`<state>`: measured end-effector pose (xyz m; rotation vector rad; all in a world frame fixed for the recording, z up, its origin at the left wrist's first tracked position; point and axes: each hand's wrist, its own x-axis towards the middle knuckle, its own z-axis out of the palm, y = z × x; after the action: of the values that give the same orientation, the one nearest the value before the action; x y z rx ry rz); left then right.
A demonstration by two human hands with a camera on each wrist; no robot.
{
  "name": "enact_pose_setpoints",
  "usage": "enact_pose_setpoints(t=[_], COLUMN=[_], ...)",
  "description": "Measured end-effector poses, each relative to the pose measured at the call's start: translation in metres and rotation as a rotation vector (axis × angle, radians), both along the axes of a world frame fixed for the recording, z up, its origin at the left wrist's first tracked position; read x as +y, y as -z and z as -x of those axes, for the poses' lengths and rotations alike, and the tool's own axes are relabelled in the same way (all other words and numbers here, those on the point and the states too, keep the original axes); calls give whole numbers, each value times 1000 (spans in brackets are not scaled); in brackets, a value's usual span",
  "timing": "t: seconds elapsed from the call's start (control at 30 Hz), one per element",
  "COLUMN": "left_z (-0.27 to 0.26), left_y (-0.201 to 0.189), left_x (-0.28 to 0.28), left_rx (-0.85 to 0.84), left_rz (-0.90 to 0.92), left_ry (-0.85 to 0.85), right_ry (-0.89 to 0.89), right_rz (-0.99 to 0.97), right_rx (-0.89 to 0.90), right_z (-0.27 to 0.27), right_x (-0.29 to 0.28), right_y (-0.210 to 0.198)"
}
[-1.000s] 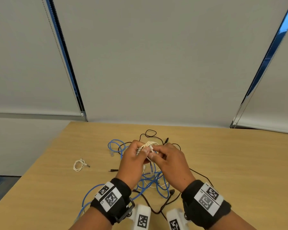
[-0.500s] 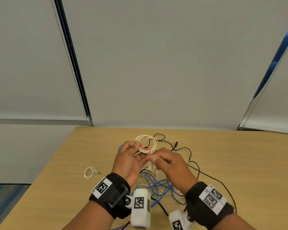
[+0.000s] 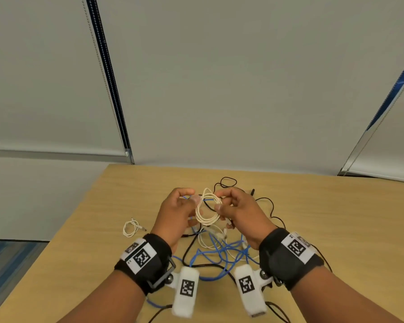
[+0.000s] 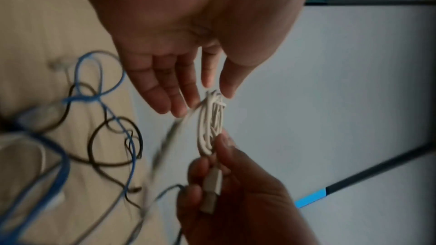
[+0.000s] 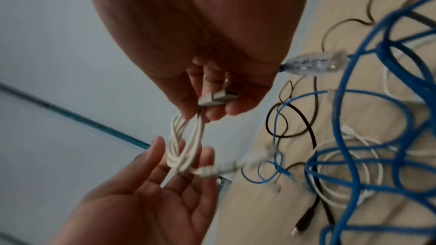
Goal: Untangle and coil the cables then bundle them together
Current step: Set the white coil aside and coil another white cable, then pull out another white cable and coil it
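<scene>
Right hand: white coil pinched, plug tucked under curled fingers.
Left hand: fingers straight, white coil touched.
Table: blue cable tangled near.

Even, soft daylight; blurred, dim wrist views.
</scene>
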<state>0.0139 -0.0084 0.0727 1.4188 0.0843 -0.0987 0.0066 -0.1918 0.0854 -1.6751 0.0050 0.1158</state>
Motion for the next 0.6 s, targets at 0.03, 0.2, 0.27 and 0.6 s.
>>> enact_pose_setpoints(t=[0.03, 0.2, 0.27, 0.6], left_z=[-2, -7, -8, -30], left_y=[-2, -7, -8, 19], left_x=[5, 30, 38, 100], left_rx=[-22, -74, -60, -39], left_rz=[-85, -209, -125, -402], left_ry=[10, 150, 191, -169], right_ry=[-13, -97, -155, -102], right_rz=[63, 9, -93, 355], right_rx=[-42, -63, 4, -80], right_z=[-2, -12, -15, -42], right_x=[2, 11, 12, 20], right_y=[-2, -5, -2, 25])
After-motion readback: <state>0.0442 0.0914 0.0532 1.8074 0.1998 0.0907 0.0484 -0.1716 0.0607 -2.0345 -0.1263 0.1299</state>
